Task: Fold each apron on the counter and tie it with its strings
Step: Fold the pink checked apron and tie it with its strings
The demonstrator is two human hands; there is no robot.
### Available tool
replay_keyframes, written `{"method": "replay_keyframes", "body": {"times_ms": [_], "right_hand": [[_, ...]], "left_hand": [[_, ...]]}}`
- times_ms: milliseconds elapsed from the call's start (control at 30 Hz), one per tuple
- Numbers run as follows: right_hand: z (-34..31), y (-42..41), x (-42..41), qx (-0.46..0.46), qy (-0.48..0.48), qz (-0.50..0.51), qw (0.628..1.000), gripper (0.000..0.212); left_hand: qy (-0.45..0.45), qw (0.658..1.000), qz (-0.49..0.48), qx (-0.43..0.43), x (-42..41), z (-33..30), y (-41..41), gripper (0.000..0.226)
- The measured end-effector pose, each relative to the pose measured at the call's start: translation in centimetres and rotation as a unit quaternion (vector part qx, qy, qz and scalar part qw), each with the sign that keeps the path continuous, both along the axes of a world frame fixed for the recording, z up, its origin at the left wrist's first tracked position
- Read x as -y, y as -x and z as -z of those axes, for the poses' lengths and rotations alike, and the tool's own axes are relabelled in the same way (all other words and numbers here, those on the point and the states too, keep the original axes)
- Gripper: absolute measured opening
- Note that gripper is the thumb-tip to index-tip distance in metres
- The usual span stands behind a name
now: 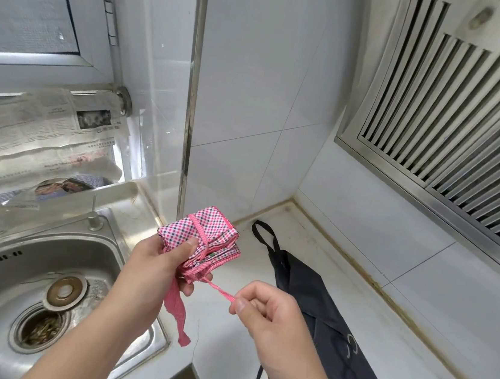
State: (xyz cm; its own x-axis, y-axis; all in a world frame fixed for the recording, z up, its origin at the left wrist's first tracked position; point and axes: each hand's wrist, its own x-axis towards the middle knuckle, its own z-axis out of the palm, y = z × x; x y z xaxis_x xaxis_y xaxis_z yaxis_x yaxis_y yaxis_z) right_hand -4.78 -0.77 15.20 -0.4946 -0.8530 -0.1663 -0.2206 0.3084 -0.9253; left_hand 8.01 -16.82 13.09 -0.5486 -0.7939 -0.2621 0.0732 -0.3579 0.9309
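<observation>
Checked apron (201,240), folded square, gripped; fingers (239,306) pinch its string (219,290).

Your left hand (164,260) is raised in front of you, thumb pressed flat on top and fingers curled underneath, gripping a folded bundle. Your right hand (262,309) sits lower and just to its right, knuckles up, thumb and forefinger pinching a thin strap drawn taut between the two hands. Both forearms are bare and angle in from below.
</observation>
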Motion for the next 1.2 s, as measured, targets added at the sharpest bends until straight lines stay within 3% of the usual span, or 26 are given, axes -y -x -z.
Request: {"method": "replay_keyframes", "body": {"times_ms": [300, 367, 467, 533, 667, 767, 867, 933, 1033, 1200], "right_hand": [[0.9, 0.7, 0.2, 0.053, -0.083, 0.079, 0.992, 0.026], [0.8, 0.7, 0.3, -0.025, -0.072, 0.128, 0.989, 0.022], [-0.9, 0.4, 0.4, -0.215, 0.041, 0.217, 0.951, 0.016], [-2.3, 0.0, 1.2, -0.281, 0.092, 0.177, 0.939, 0.011], [-2.7, -1.9, 3.6, -0.317, -0.005, 0.061, 0.947, 0.025], [-2.6, -2.2, 3.8, -0.190, 0.082, 0.068, 0.976, 0.018], [-2.5, -2.1, 2.7, 0.112, 0.175, 0.012, 0.978, 0.013], [-1.6, -2.3, 2.0, 0.228, 0.145, -0.018, 0.963, 0.022], [0.4, -2.5, 1.7, 0.296, 0.064, 0.007, 0.953, 0.032], [4.0, -1.6, 2.2, 0.501, -0.038, 0.194, 0.842, 0.035]], "left_hand": [[-0.022, 0.996, 0.077, -0.030, -0.5, -1.2, -1.4, 0.013], [0.008, 0.996, 0.092, -0.007, -0.6, -1.2, -1.6, 0.012], [0.085, 0.990, 0.108, 0.041, -1.1, -1.1, -1.8, 0.008], [0.135, 0.983, 0.107, 0.062, -1.6, -1.0, -1.7, 0.010], [0.177, 0.980, 0.079, 0.050, -2.6, -0.8, -0.9, 0.011], [0.139, 0.989, 0.024, 0.036, -2.3, -0.7, -1.0, 0.010], [0.083, 0.996, -0.030, 0.027, -0.7, -0.3, -1.8, 0.006], [0.034, 0.998, -0.047, -0.004, 0.3, -0.4, -2.4, 0.010], [-0.047, 0.995, -0.018, -0.086, 1.2, -1.2, -3.3, 0.014], [-0.086, 0.980, 0.153, -0.096, 1.3, -2.1, -4.4, 0.018]]}}
